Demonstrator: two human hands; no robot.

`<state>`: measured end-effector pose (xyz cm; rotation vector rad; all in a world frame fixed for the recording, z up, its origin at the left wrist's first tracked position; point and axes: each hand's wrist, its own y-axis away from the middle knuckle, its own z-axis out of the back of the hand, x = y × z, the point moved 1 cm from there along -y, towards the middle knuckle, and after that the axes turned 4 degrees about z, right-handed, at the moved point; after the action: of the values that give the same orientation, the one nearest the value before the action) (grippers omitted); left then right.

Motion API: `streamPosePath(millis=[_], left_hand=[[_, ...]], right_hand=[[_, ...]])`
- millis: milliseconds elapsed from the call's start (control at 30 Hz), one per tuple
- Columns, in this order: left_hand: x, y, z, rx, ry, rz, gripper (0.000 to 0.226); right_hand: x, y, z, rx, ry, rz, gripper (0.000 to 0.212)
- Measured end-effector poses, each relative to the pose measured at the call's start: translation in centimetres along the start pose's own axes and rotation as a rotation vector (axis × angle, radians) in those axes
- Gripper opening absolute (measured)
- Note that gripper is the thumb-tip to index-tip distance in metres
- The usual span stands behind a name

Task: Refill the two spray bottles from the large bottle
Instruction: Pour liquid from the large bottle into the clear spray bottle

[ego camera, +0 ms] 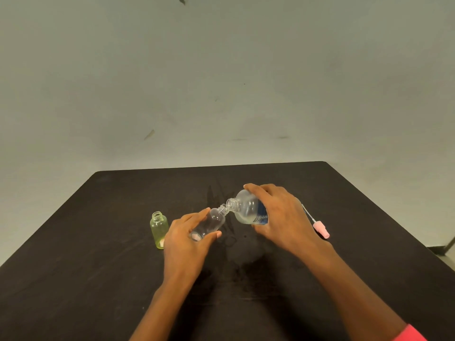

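Smeared dark table (98, 279), grey wall (221, 70) beyond. My left hand (186, 244) grips the clear spray bottle (213, 221), right hand (283, 215) grips the tilted large bottle (246, 207), mouths touching

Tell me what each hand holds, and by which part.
The left hand grips the small clear plastic spray bottle round its lower body; the right hand grips the large clear blue-labelled plastic bottle round its middle.

The right hand (283, 217) covers the rear of the large bottle (245, 209), and the print on its blue label (261, 215) is too small to read. The pink spray head (321, 230) has a tube that runs partly behind this hand.
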<state>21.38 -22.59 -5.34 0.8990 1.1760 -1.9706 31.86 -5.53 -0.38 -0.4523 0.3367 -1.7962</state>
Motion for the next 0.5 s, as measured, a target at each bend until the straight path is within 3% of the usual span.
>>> streamPosePath(millis=[500], left_hand=[[-0.05,0.01,0.04,-0.004,-0.024,-0.015,0.05]], right_hand=[[0.37,-0.07,0.76,0.009,0.044,0.011,0.077]])
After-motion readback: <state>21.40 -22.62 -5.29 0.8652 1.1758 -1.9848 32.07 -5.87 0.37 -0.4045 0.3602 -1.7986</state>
